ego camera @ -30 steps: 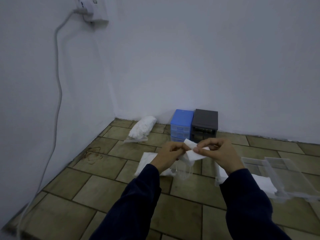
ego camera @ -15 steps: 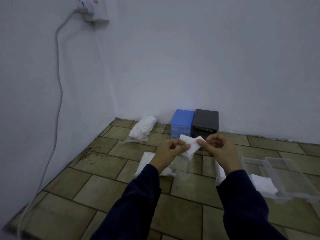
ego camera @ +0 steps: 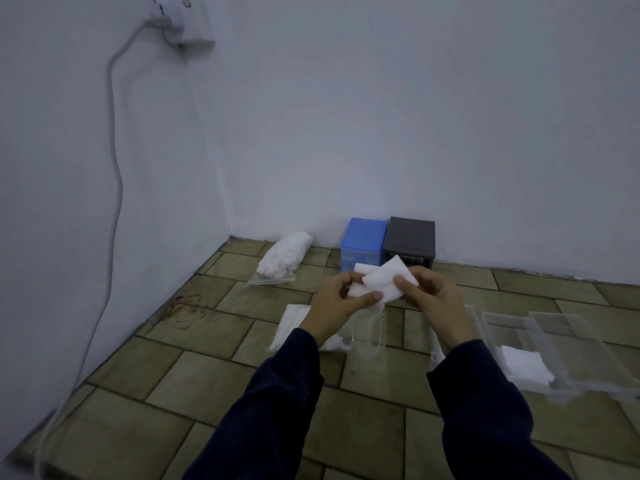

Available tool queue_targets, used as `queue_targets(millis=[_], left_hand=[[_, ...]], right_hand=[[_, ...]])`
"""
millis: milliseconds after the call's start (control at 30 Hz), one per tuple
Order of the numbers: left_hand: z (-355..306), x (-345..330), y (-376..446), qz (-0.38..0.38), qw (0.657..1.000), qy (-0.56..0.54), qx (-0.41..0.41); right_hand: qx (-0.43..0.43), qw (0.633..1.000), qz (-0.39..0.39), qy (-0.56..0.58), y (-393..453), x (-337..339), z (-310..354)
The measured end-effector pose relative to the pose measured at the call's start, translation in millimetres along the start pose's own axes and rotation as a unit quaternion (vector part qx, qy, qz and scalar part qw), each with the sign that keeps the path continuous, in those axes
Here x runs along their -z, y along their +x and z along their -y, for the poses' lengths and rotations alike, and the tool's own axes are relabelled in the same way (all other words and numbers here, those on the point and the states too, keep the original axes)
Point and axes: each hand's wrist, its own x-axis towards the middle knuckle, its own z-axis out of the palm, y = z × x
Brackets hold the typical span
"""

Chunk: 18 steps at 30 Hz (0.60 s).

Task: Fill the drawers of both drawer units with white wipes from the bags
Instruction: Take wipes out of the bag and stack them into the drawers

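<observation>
Both my hands hold white wipes [ego camera: 381,280] in mid-air above the tiled floor. My left hand [ego camera: 337,306] pinches the lower left of the wipes; my right hand [ego camera: 438,303] pinches the right side with thumb on top. A blue drawer unit [ego camera: 363,242] and a dark grey drawer unit [ego camera: 410,240] stand side by side against the far wall. A clear bag of wipes [ego camera: 285,256] lies left of them. Another opened bag [ego camera: 294,323] lies under my left arm. Clear pulled-out drawers [ego camera: 588,344] lie at the right, one holding a white wipe [ego camera: 524,365].
A white cable [ego camera: 112,174] hangs from a wall socket [ego camera: 183,22] down the left wall to the floor. Walls meet in a corner behind the bag. Bare brown tiles [ego camera: 194,386] spread in front of me.
My hands rose a little and worked the wipes: the wipe in my right hand now lies angled over the one in my left hand. The camera tilted slightly.
</observation>
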Motion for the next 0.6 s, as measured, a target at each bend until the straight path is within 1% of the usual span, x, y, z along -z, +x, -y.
queue_targets(millis=[100, 167, 233, 333, 533, 600], left_hand=[[-1, 1, -3, 0.007, 1.0, 0.002, 0.008], [1, 1, -4, 0.017, 1.0, 0.007, -0.004], [1, 0, -5, 0.033, 0.999, 0.028, -0.025], [-1, -2, -6, 0.055, 0.997, 0.032, -0.044], [-1, 0, -9, 0.065, 0.995, 0.044, -0.058], [-2, 2, -10, 0.079, 0.995, 0.042, -0.051]], right_hand=[[0.026, 1.0, 0.006, 0.009, 0, 3, 6], [0.038, 0.998, 0.046, -0.009, 0, 4, 10], [0.044, 0.994, 0.078, -0.059, 2, 5, 9], [0.054, 0.99, 0.053, -0.122, 3, 5, 2], [0.082, 0.983, 0.015, -0.166, 3, 3, 1], [0.085, 0.982, -0.001, -0.168, 3, 3, -1]])
